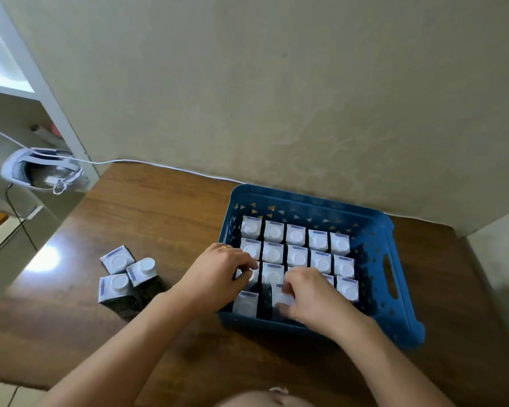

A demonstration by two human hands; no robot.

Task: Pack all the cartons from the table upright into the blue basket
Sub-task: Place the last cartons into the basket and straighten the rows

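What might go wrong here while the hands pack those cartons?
The basket is nearly full, so squeezing the carton under the right hand in could tilt its neighbours. The left hand could nudge a packed carton. Three cartons left on the table may lack room.

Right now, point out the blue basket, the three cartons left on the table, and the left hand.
blue basket (390, 277): head view, right wall by the handle slot.
three cartons (119, 282): head view, white top of the nearest carton.
left hand (218, 270): head view, back of the hand.
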